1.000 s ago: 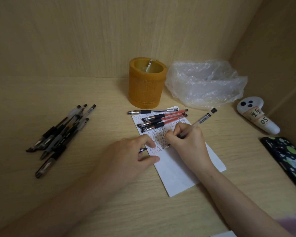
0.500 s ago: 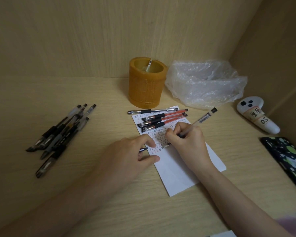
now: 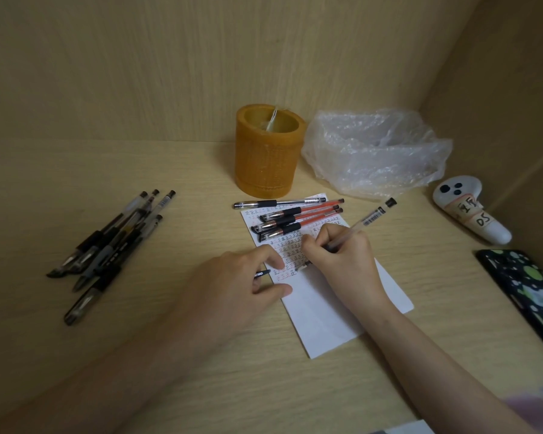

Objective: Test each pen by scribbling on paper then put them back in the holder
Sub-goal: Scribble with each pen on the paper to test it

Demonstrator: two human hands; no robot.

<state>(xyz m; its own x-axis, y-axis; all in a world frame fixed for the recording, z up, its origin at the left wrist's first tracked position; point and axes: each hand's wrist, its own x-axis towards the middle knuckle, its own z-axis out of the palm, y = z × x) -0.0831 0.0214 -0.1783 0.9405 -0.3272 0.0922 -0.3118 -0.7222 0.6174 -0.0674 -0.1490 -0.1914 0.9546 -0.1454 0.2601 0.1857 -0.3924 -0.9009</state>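
Observation:
My right hand point(image 3: 342, 258) grips a clear pen point(image 3: 370, 218), its tip down on the white paper point(image 3: 326, 317) among rows of red and black marks. On the paper's left edge lies my left hand point(image 3: 232, 289), fingers curled around a small black pen cap point(image 3: 261, 273). Three red pens point(image 3: 298, 219) and one black pen point(image 3: 279, 203) lie across the paper's top. Just behind them stands the orange holder point(image 3: 268, 151). A pile of several black pens point(image 3: 113, 245) lies at the left.
A crumpled clear plastic bag point(image 3: 376, 151) sits right of the holder. A white controller point(image 3: 470, 211) lies by the right wall, and a dark patterned phone point(image 3: 527, 296) at the right edge. Wooden walls close in the back and right.
My right hand has shifted the pen tip slightly over the paper while writing. My left hand and the other pens have stayed put.

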